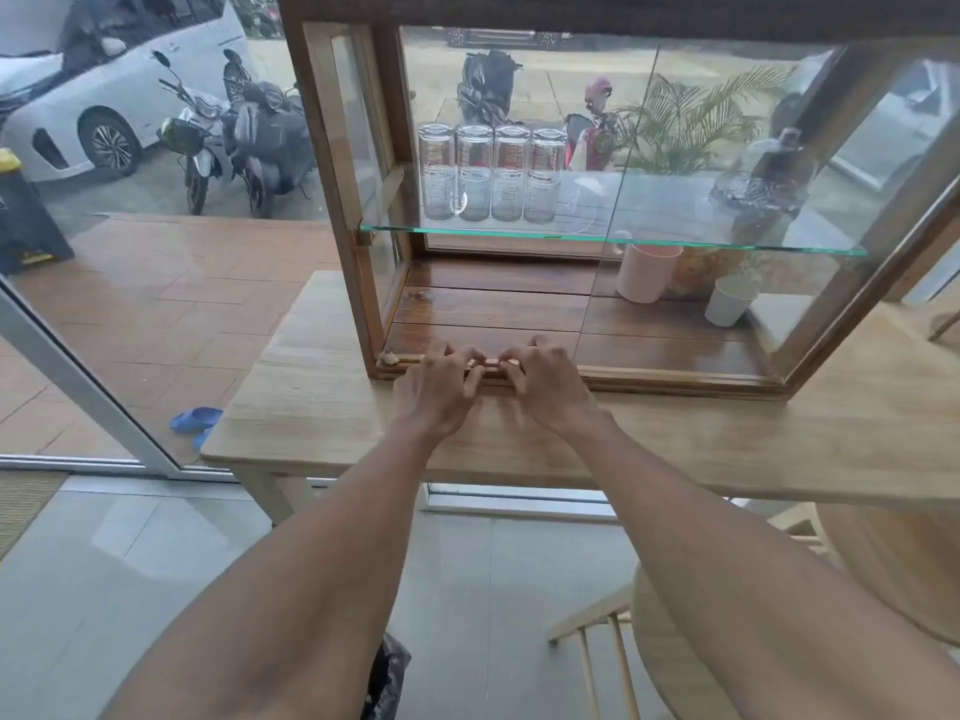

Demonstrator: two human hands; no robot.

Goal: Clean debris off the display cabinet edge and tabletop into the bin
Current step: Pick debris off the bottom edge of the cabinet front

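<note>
A wooden display cabinet (pixel 675 377) with glass sides stands open on a light wooden tabletop (pixel 311 407). My left hand (pixel 441 387) and my right hand (pixel 545 381) rest side by side on the cabinet's front bottom edge, fingers curled onto the rail and fingertips almost touching. Whether either hand pinches anything is hidden by the fingers. A small lump of pale debris (pixel 388 359) lies at the front left corner of the cabinet floor. Another speck of debris (pixel 420 293) sits further back on the dark floor boards. A dark bag-like thing (pixel 387 678) shows on the floor between my forearms.
Several glasses (pixel 491 174) stand upside down on the glass shelf (pixel 571 235). A pink cup (pixel 647 272) and a white cup (pixel 730 301) sit on the cabinet floor at the right. A wooden chair (pixel 613 641) stands lower right. Cars and motorbikes stand outside the window.
</note>
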